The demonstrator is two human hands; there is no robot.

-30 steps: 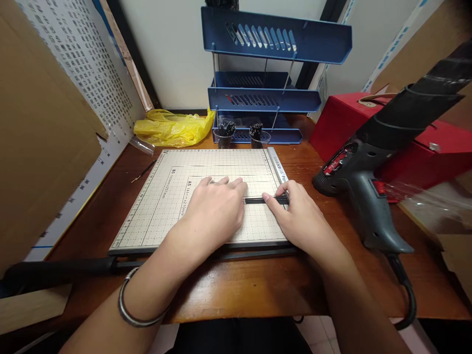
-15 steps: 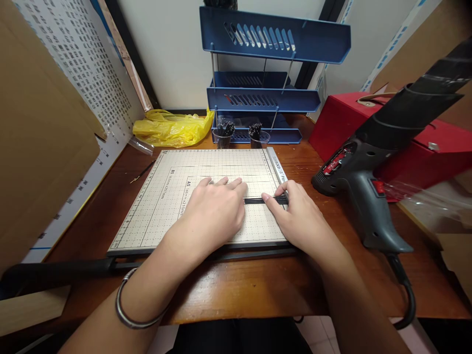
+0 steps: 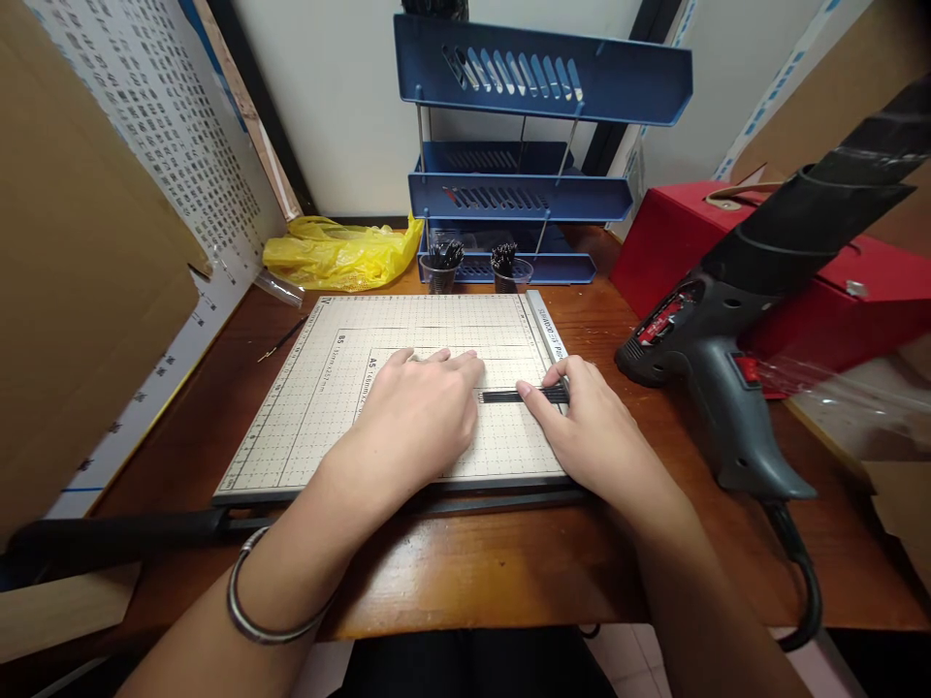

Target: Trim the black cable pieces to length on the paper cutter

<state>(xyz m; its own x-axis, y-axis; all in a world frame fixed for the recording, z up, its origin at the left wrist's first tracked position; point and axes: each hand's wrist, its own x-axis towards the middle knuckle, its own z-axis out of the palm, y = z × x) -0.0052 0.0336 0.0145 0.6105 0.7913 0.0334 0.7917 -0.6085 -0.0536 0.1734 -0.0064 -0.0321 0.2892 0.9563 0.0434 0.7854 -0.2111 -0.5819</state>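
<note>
A small row of short black wires (image 3: 500, 396) with pale tips at the left end lies across the paper cutter's gridded board (image 3: 451, 325). My right hand (image 3: 591, 415) has its thumb and fingers closed on the right part of the wires, at the cutter's metal edge strip (image 3: 544, 325). My left hand (image 3: 426, 407) rests palm down on the board, fingers stretched out and its thumb hidden. It lies just left of the wires' tips, with a small gap. The cutter's black handle (image 3: 116, 531) is low along the board's front left.
Behind the board stand two clear cups of black wires, a left cup (image 3: 441, 276) and a right cup (image 3: 512, 276). A blue tiered tray (image 3: 520, 194) and yellow plastic bag (image 3: 341, 254) are at the back. A heat gun (image 3: 734, 368) and red box (image 3: 865, 320) occupy the right.
My left hand has slid slightly left, uncovering the tips of the wires. My right hand keeps its hold in the same place.
</note>
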